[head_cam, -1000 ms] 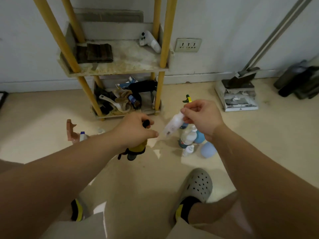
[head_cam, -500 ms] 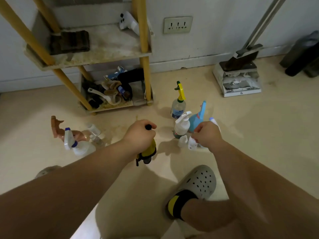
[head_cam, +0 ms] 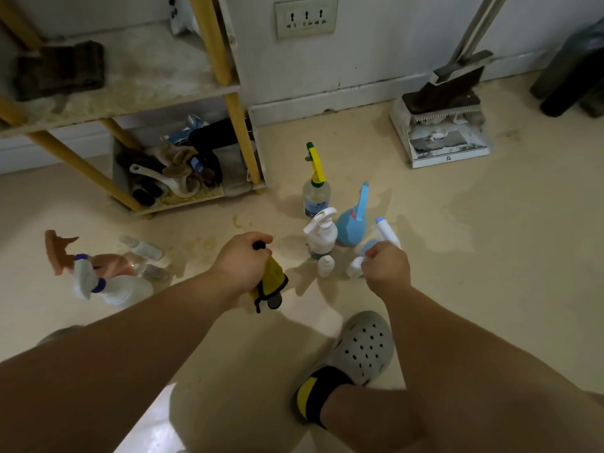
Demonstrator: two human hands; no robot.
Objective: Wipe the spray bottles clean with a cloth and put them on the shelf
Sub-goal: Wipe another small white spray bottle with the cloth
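I see the left hand (head_cam: 242, 261) clamped around a yellow spray bottle with a black cap (head_cam: 268, 282), held tilted above the cream floor (head_cam: 457, 256). The right hand (head_cam: 387, 266) is curled on a small white item (head_cam: 354, 269) among a cluster of bottles; I cannot tell whether it is the cloth or a bottle. The 2 hands are apart.

In that cluster stand a clear bottle with a yellow trigger head (head_cam: 315, 191), a white pump-spray bottle (head_cam: 322, 235), a light-blue spray bottle (head_cam: 353, 220), a small white dropper bottle (head_cam: 326, 266) and a white-and-blue nozzle (head_cam: 387, 232) just behind the right hand.

Left of the left hand lie a white bottle with purple-trimmed trigger (head_cam: 98, 286) and a brown-triggered bottle (head_cam: 62, 253), touching.

The yellow-legged shelf unit (head_cam: 228, 89) stands by the wall; its upper board carries a dark folded cloth (head_cam: 60, 68).

A grey perforated clog (head_cam: 362, 349) is planted below the right hand.
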